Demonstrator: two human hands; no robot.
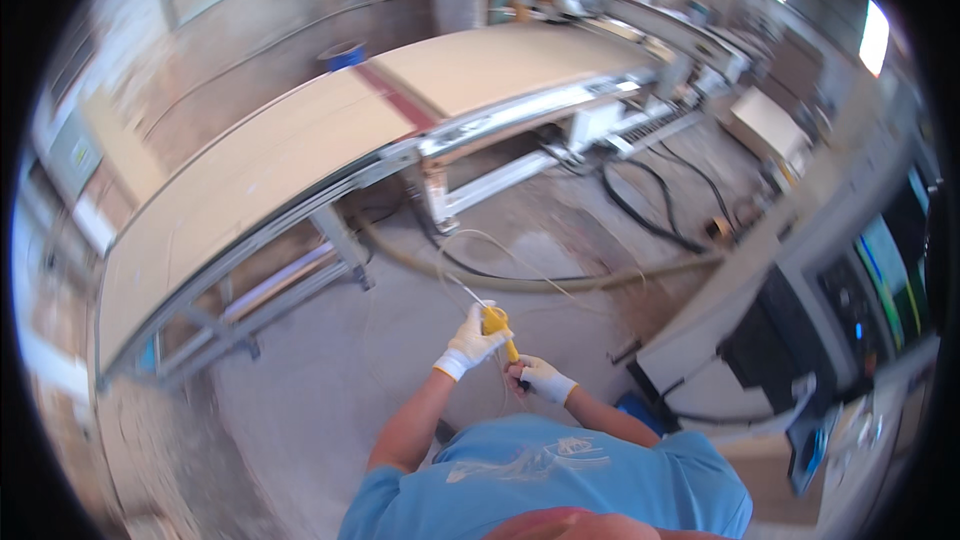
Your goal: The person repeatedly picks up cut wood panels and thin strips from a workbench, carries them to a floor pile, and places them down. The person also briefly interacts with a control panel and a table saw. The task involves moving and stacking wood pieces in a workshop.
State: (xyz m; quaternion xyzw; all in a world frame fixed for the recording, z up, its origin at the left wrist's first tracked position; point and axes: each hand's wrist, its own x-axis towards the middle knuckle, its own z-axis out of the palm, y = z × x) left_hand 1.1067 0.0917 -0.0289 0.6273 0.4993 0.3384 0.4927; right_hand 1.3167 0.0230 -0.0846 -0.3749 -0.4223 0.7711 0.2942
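Note:
In front of my body I hold a yellow air blow gun (496,321) with a thin pale nozzle that points up and to the left. My left hand (470,344), in a white glove with a yellow cuff edge, is closed around the gun's head. My right hand (545,380), in a similar glove with bare fingertips, is closed at the lower end of its yellow handle. A small dark part shows by the right fingers, too blurred to make out. A thin pale hose (503,385) hangs below the handle and loops over the floor beyond.
A long conveyor table (270,155) runs from the left to the far right, with a red strip (395,97) across it. Thick hoses (640,205) lie on the floor. At my right stands a control console (765,340) with a screen (890,275). A cardboard-coloured box (765,125) lies farther back.

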